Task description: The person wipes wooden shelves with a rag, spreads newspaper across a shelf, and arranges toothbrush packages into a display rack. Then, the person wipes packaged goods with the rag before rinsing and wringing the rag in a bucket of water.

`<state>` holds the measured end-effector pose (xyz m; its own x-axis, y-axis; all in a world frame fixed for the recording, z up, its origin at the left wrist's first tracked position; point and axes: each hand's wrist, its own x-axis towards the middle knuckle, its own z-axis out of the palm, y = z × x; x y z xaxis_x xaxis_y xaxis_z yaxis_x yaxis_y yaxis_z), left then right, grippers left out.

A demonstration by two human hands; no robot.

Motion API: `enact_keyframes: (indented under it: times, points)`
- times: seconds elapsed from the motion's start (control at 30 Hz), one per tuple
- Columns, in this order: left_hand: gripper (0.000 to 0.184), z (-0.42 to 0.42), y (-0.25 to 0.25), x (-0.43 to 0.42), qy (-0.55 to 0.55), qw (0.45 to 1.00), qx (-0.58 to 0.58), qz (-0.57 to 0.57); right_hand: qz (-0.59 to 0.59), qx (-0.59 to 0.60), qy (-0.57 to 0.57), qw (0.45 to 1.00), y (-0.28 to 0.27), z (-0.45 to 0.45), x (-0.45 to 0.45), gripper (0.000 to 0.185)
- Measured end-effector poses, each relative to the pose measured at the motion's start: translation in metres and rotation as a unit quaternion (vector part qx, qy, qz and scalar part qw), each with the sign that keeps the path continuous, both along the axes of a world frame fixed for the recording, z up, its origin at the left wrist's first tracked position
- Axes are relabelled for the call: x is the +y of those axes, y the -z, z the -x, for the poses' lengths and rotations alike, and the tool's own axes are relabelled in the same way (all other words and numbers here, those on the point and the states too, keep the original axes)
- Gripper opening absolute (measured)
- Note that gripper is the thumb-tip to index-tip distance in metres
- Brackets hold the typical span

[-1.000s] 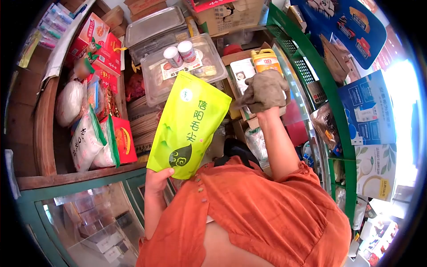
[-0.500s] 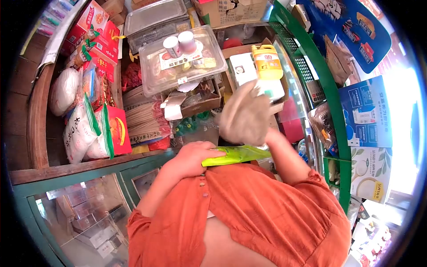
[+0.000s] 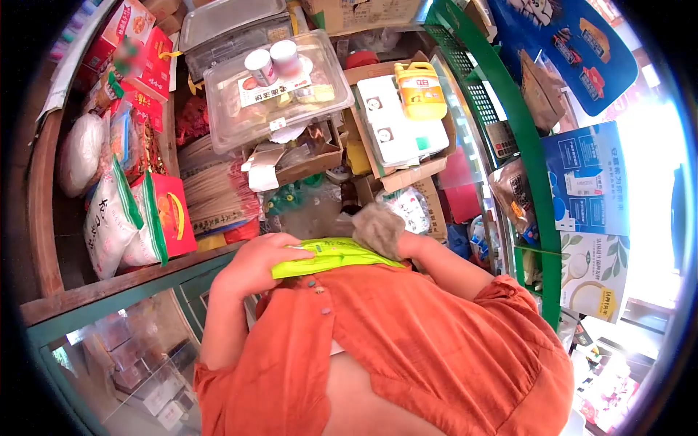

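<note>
A bright yellow-green plastic packet [image 3: 333,256] lies across the front of my orange shirt. My left hand [image 3: 263,260] grips it by its left end, fingers curled over the top edge. At the packet's other end is a crumpled grey-beige cloth [image 3: 378,228], bunched in my right hand [image 3: 409,246]. The cloth covers most of the right hand's fingers and lies against the packet's upper right part.
To the left, a wooden shelf [image 3: 45,211] holds white bags [image 3: 113,218] and red boxes. Ahead stand a clear plastic food box [image 3: 240,120], a yellow jug [image 3: 422,91] and cartons. A green frame [image 3: 534,196] runs along the right.
My right hand has come down and towards me with the cloth, from in front of the yellow jug to the packet. My left hand and the packet have shifted left in view.
</note>
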<state>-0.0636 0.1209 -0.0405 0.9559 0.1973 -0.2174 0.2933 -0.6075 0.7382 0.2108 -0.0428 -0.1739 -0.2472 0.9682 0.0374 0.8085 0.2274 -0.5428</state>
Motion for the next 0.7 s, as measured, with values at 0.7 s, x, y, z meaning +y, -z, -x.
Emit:
enact_keyframes:
  times: [0.7]
  points:
    - [0.076, -0.008, 0.057, 0.065, -0.476, 0.615, -0.385, 0.497, 0.291, -0.326, 0.324, 0.839, -0.060, -0.251, 0.159, 0.032]
